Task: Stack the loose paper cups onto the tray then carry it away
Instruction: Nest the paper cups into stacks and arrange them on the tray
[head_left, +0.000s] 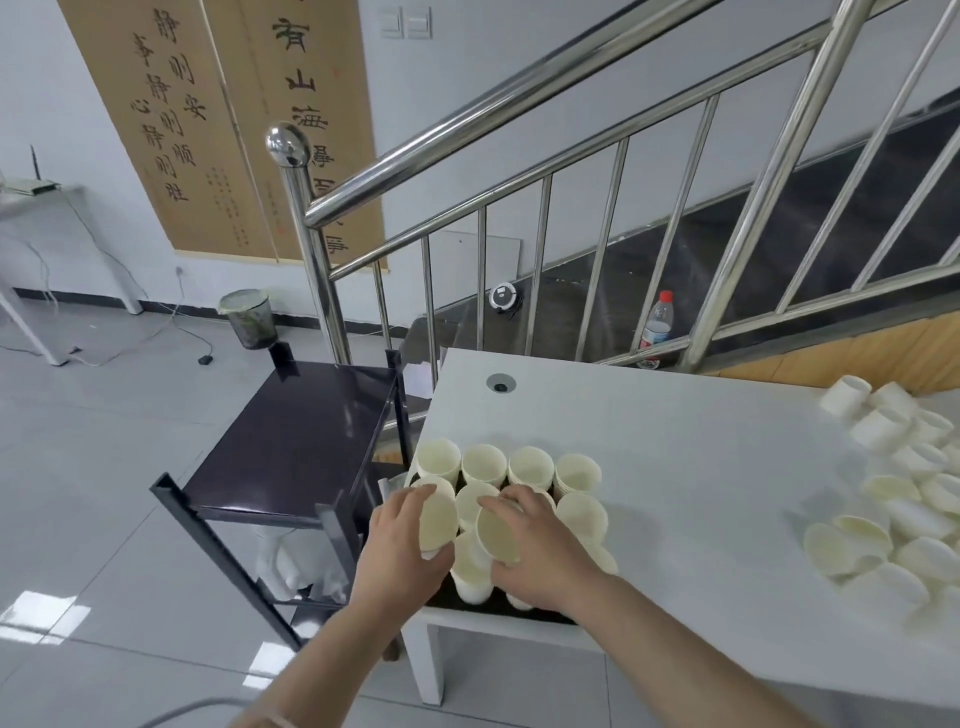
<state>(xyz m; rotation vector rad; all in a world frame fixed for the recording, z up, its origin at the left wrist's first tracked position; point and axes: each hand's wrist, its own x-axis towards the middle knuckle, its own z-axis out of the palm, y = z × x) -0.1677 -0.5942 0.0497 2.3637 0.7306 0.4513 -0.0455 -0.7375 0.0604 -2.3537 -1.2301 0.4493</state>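
Stacking is under way: at the tabletop's near-left corner, the left hand (402, 545) and right hand (535, 551) each grip a paper cup (439, 522) over the tray (498, 605) — next, seat both, then fetch the loose cups (893, 514) along the right edge.

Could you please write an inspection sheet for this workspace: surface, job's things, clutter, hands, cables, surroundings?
Surface: white table, cable hole near its far edge.
Job's things: cup stacks on a dark tray at the table's near left corner; loose cups heaped at right.
Clutter: nothing seen besides cups.
Hands: left hand holds a tilted cup; right hand holds another cup, both over the tray.
Cables: wires trail on the floor at left.
Surroundings: black cart, steel railing, bottle, bin, wall scrolls.
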